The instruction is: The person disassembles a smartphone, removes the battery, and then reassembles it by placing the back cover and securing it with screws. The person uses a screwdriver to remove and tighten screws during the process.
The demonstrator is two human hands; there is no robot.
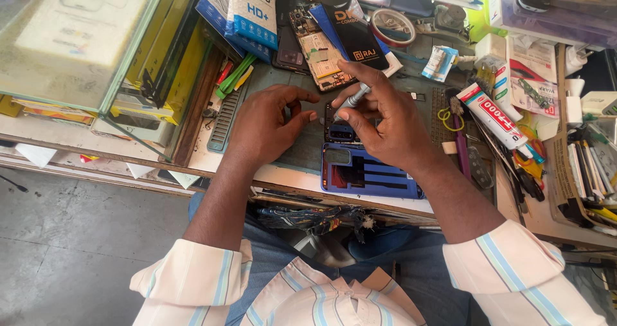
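At the far left a glass case (83, 37) stands over stacked boxes (160, 56), and beside it green and red pry tools (232, 77) lie near a grille (225, 120) on the surface (283, 175). The left hand (267, 123) rests just left of the open phone (360, 165), fingers (302, 98) curled narrowly and the thumb tip touching the phone's upper edge, steadying it rather than gripping it. The phone lies back-off near the front edge of the surface, blue frame toward the person, its dark board end up under the hands. The right hand (385, 123) holds a slim grey screwdriver (350, 101) pinched between thumb and fingers, tip angled down onto the board end. Behind the hands lies another opened phone (324, 56) with its board bare, then a tape roll (393, 25), and to the right a white glue tube (491, 114) among loose tools — a crowded spot. The likely risks: the tip could slip off a small screw and scratch the board, since the phone is only lightly braced; a freed screw could roll into the clutter or off the near edge; and a sleeve (514, 268) could nudge the tube or tools.
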